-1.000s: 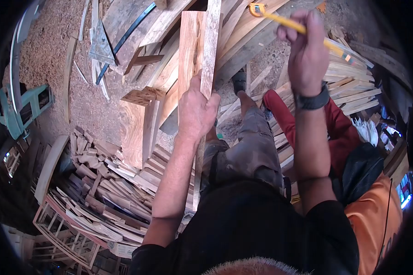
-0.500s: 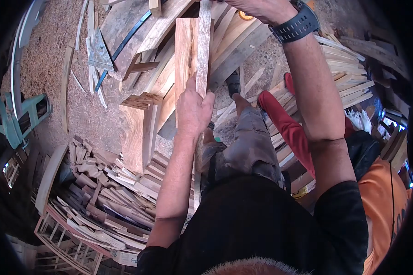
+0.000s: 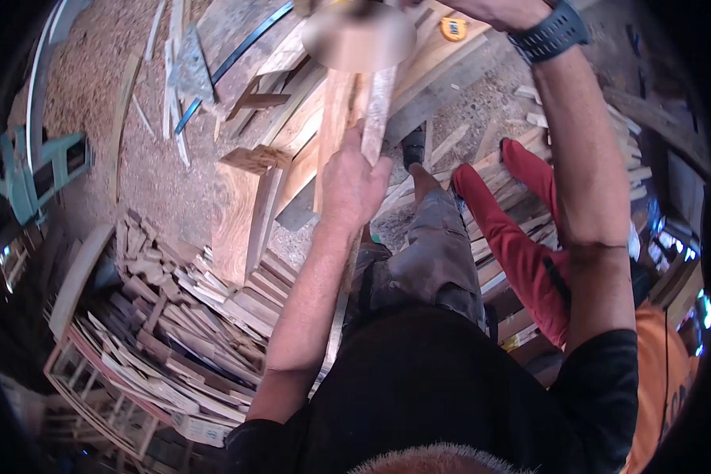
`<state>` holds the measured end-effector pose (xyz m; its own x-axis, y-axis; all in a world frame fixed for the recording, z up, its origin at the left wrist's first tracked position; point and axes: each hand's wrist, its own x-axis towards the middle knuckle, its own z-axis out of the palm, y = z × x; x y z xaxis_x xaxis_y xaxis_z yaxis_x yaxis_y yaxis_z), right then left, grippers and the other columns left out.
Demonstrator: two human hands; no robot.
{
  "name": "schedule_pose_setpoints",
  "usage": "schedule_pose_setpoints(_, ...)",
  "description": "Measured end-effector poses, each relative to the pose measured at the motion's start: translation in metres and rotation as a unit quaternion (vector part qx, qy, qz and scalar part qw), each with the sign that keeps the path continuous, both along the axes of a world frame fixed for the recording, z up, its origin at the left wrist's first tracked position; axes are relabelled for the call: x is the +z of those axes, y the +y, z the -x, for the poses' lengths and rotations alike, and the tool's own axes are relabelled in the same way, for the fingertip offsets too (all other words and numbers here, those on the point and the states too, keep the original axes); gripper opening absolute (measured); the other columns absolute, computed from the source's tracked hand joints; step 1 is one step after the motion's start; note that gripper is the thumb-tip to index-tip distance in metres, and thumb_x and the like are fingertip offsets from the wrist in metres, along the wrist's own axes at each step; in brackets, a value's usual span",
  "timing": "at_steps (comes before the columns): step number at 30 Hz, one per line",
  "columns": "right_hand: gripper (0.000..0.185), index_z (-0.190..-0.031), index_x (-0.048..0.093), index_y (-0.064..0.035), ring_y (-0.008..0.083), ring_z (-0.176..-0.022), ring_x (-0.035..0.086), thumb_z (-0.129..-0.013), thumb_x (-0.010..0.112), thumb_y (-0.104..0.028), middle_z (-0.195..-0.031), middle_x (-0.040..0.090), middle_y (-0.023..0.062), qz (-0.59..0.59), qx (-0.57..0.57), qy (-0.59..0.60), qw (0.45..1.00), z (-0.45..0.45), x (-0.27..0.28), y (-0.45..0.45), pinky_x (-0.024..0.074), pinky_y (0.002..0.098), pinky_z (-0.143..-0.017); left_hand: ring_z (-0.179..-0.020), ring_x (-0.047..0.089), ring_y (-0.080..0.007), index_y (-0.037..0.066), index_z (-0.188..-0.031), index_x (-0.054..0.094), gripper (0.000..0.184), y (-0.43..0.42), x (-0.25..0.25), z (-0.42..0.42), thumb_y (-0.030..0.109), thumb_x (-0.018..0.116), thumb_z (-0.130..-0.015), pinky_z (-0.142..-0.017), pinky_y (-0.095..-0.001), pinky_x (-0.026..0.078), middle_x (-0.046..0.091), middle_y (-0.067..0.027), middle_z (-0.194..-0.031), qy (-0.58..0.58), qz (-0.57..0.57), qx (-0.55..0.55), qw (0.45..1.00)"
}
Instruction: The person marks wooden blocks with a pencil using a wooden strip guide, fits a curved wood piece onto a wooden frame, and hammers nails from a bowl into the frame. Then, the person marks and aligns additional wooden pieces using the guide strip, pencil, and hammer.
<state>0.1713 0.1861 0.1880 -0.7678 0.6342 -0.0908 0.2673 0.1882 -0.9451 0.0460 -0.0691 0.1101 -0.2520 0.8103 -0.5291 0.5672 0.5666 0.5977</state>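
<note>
My left hand (image 3: 354, 183) is wrapped round a long narrow wooden strip (image 3: 378, 110), fingers closed on it. The strip runs lengthwise away from my body and back under my forearm. Just left of it lies a wider wooden board (image 3: 336, 118) with reddish grain. My right hand (image 3: 504, 9) reaches to the top edge, near the far end of the strip. Its fingers are cut off by the frame, so their grip is hidden. A round blurred patch covers the far end of the board and strip.
A yellow tape measure (image 3: 453, 29) rests on planks at the top. An upright board (image 3: 235, 213) stands left of my hand. Offcuts (image 3: 189, 324) are piled lower left. A green stand (image 3: 39, 178) is at far left. A person in red trousers (image 3: 502, 217) sits close on my right.
The view has shifted, and both my hands appear further right. My left hand still grips the strip. More of the tape measure and of the other person's red trousers shows.
</note>
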Motion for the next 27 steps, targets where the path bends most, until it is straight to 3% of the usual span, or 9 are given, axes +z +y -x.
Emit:
schedule_pose_setpoints(1, 0.026, -0.087, 0.066, -0.0036, 0.0052, -0.067, 0.058, -0.099, 0.07, -0.027, -0.074, 0.065, -0.0012, -0.023, 0.004, -0.01, 1.0, 0.002, 0.002, -0.001, 0.0458, 0.0236, -0.06, -0.09, 0.07, -0.0513, -0.007, -0.117, 0.057, 0.044, -0.001, -0.001, -0.001, 0.021, 0.062, -0.084, -0.084, -0.0542, 0.054, 0.068, -0.0356, -0.089, 0.002, -0.021, 0.006, 1.0)
schedule_pose_setpoints(6, 0.026, -0.078, 0.067, -0.0036, 0.0041, -0.067, 0.06, -0.093, 0.077, -0.021, -0.071, 0.066, -0.0017, -0.052, 0.121, -0.08, 0.988, 0.026, 0.003, 0.005, 0.0453, 0.0231, -0.058, -0.095, 0.07, -0.0509, -0.006, -0.14, 0.052, 0.064, -0.001, 0.0, -0.001, 0.02, 0.065, -0.083, -0.09, -0.0539, 0.055, 0.07, -0.0349, -0.095, -0.004, -0.022, 0.008, 1.0)
schedule_pose_setpoints(8, 0.029, -0.074, 0.066, -0.0029, 0.007, -0.062, 0.058, -0.092, 0.078, -0.022, -0.066, 0.064, 0.0008, -0.022, 0.156, -0.188, 0.969, 0.039, 0.011, 0.004, 0.046, 0.0268, -0.056, -0.095, 0.07, -0.0507, -0.006, -0.141, 0.052, 0.064, -0.003, -0.003, -0.001, 0.019, 0.065, -0.083, -0.09, -0.0538, 0.055, 0.07, -0.0348, -0.095, -0.003, -0.031, 0.012, 0.999)
schedule_pose_setpoints(13, 0.029, -0.075, 0.067, -0.0006, 0.0163, -0.063, 0.065, -0.091, 0.075, -0.024, -0.065, 0.066, 0.0092, -0.128, 0.341, -0.157, 0.918, 0.068, -0.035, 0.017, 0.0503, 0.0348, -0.058, -0.109, 0.068, -0.0469, -0.01, -0.141, 0.049, 0.065, 0.003, 0.007, 0.0, 0.016, 0.067, -0.084, -0.098, -0.0527, 0.052, 0.069, -0.034, -0.112, -0.028, 0.02, -0.006, 0.999)
schedule_pose_setpoints(15, 0.029, -0.079, 0.072, -0.0012, 0.0211, -0.063, 0.067, -0.09, 0.075, -0.029, -0.067, 0.068, 0.0117, -0.126, 0.372, -0.274, 0.878, 0.08, -0.021, 0.009, 0.0524, 0.0367, -0.06, -0.109, 0.068, -0.0471, -0.009, -0.141, 0.049, 0.066, 0.003, 0.005, 0.0, 0.017, 0.068, -0.084, -0.098, -0.0529, 0.052, 0.069, -0.0337, -0.113, -0.04, 0.018, 0.008, 0.999)
schedule_pose_setpoints(17, 0.029, -0.083, 0.075, -0.0029, 0.0245, -0.063, 0.068, -0.088, 0.074, -0.032, -0.07, 0.071, 0.0129, -0.193, 0.358, -0.256, 0.877, 0.084, -0.031, 0.001, 0.0543, 0.0383, -0.06, -0.108, 0.068, -0.0473, -0.009, -0.142, 0.049, 0.066, 0.003, 0.006, 0.0, 0.017, 0.068, -0.084, -0.097, -0.0529, 0.052, 0.069, -0.0333, -0.113, -0.039, 0.019, 0.005, 0.999)
schedule_pose_setpoints(19, 0.026, -0.084, 0.076, -0.0061, 0.0233, -0.063, 0.07, -0.088, 0.074, -0.031, -0.071, 0.073, 0.0094, -0.103, 0.36, -0.302, 0.877, 0.087, -0.035, 0.001, 0.0551, 0.0394, -0.057, -0.108, 0.068, -0.0474, -0.008, -0.142, 0.049, 0.066, 0.004, 0.007, 0.0, 0.017, 0.068, -0.084, -0.097, -0.053, 0.052, 0.07, -0.033, -0.113, -0.038, 0.018, 0.002, 0.999)
schedule_pose_setpoints(25, 0.023, -0.083, 0.074, -0.0045, 0.0244, -0.065, 0.07, -0.087, 0.075, -0.027, -0.072, 0.073, 0.0103, -0.088, 0.362, -0.279, 0.885, 0.094, -0.071, 0.002, 0.0551, 0.038, -0.06, -0.105, 0.069, -0.0476, -0.007, -0.144, 0.048, 0.068, 0.006, 0.007, 0.0, 0.017, 0.068, -0.083, -0.095, -0.0539, 0.053, 0.07, -0.0324, -0.111, -0.022, 0.04, 0.0, 0.999)
schedule_pose_setpoints(27, 0.022, -0.082, 0.073, -0.0038, 0.0267, -0.068, 0.069, -0.085, 0.076, -0.025, -0.072, 0.072, 0.0132, -0.174, 0.361, -0.293, 0.868, 0.095, -0.075, -0.001, 0.0545, 0.0399, -0.063, -0.105, 0.069, -0.0475, -0.007, -0.144, 0.048, 0.068, 0.003, 0.004, 0.0, 0.017, 0.068, -0.083, -0.095, -0.0542, 0.053, 0.07, -0.0326, -0.111, -0.023, 0.025, 0.003, 0.999)
